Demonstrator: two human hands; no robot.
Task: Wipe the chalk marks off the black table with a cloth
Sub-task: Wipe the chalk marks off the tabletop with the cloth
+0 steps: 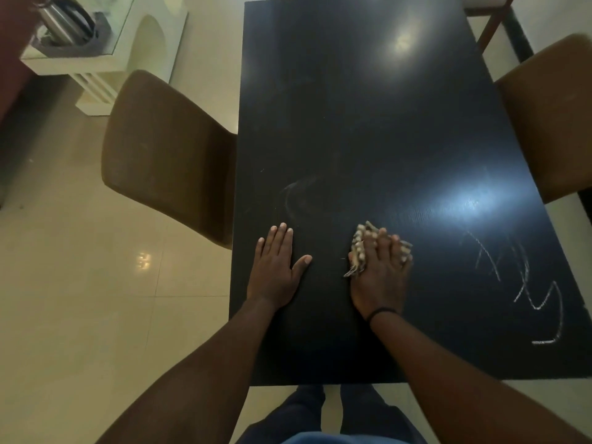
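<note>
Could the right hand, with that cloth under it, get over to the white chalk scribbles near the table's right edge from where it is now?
Probably yes. The right hand presses the cloth flat on the black table, and the chalk marks lie just to its right with only bare tabletop between them. The left hand rests out of the way.

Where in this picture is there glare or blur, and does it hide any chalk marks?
Head view: two bright glare patches lie on the black table, one far, one above the right hand. The right hand and cloth are motion-blurred; the left hand is sharp. The chalk marks at right stay readable, outside the glare; a faint smear shows ahead of the left hand. Wide-angle distortion bends the table edges.
</note>
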